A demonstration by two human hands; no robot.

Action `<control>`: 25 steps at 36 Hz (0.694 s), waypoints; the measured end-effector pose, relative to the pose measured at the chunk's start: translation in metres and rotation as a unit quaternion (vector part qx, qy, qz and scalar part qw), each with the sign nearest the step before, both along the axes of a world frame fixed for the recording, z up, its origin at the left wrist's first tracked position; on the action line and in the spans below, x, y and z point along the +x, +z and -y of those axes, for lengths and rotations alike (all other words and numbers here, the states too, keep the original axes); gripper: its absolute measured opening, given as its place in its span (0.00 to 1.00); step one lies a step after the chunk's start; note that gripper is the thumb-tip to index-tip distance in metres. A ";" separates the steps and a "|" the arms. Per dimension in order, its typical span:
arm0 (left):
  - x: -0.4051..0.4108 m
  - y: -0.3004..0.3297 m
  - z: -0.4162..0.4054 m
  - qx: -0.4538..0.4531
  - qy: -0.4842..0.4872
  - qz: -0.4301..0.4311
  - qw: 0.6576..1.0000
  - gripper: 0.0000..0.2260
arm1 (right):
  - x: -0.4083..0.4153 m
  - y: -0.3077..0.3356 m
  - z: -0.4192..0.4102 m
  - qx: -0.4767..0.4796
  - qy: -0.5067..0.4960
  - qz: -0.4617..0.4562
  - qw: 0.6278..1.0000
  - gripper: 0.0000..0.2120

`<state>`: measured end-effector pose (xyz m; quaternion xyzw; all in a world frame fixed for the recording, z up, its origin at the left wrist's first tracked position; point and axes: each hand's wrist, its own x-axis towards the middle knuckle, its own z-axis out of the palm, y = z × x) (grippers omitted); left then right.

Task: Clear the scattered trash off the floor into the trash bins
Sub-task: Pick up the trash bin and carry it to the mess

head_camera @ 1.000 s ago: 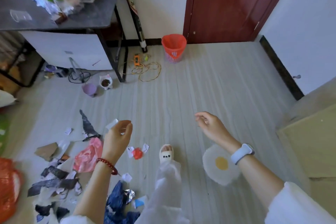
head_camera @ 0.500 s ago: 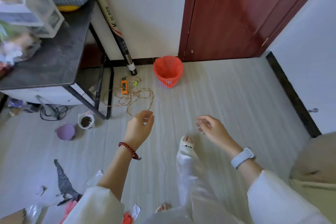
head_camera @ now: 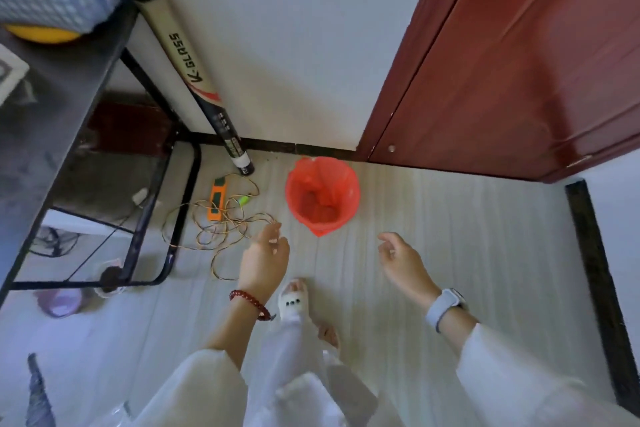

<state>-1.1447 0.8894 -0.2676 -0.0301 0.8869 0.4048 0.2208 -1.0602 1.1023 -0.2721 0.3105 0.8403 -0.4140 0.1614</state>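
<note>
Trash bin (head_camera: pixel 322 196) stands by the wall's foot. Left hand (head_camera: pixel 265 258) pinched, contents unclear; right hand (head_camera: pixel 401 258) loosely curled, empty. Next: release over bin.

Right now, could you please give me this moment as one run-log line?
phase: approaching bin | left hand: fingers pinched, contents unclear | right hand: open, empty | red trash bin: ahead, by door, red liner

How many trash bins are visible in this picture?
1: a red-lined trash bin stands on the floor near the door, ahead of both hands. Others may be outside the view.
</note>
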 end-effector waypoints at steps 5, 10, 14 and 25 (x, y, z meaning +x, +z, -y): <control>-0.095 -0.082 -0.036 -0.079 -0.020 -0.019 0.996 0.18 | -0.100 -0.079 -0.042 0.119 0.108 -0.020 0.987 0.17; -0.161 -0.171 -0.063 -0.162 -0.057 -0.017 0.985 0.21 | -0.171 -0.160 -0.068 0.188 0.185 0.008 0.964 0.20; -0.197 -0.258 -0.089 -0.153 -0.016 0.046 0.987 0.26 | -0.221 -0.245 -0.086 0.207 0.239 0.058 0.947 0.25; -0.212 -0.438 -0.116 -0.146 0.097 0.109 0.978 0.34 | -0.281 -0.418 -0.123 0.166 0.161 0.112 0.966 0.33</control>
